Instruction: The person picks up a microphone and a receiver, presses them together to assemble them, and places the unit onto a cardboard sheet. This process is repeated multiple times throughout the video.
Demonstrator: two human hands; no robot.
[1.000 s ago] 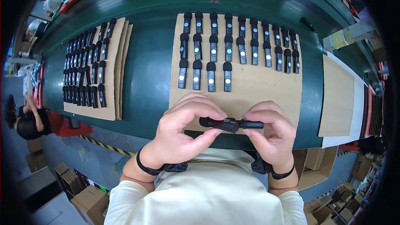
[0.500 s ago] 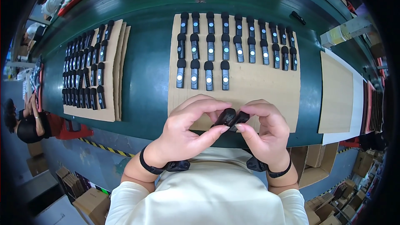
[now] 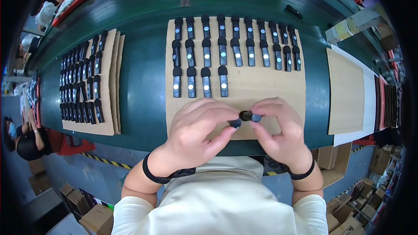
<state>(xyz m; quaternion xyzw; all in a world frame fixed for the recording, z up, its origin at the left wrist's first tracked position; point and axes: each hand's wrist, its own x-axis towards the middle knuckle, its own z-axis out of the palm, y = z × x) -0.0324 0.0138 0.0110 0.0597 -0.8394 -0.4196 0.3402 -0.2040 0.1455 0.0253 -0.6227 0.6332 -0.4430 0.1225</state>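
Just below the frame's centre, our left hand (image 3: 196, 132) and right hand (image 3: 278, 132) both pinch one small black device (image 3: 246, 117). Its long axis points nearly at us, end-on, midway between both hands, above the near edge of the cardboard sheet (image 3: 270, 82).

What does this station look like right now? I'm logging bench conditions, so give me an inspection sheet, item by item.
Surface: dark green bench with a cardboard sheet in front of the person.
Job's things: small black device held between both hands above the sheet's near edge; rows of matching black devices lie on the sheet, the nearest row only part filled.
Clutter: second cardboard stack at left, loaded with more black devices; blank boards at right; one loose black piece at the far edge.
Hands: left hand and right hand, fingers pinched on the device.
Cables: nothing seen.
Surroundings: cartons on the floor; another person at far left.
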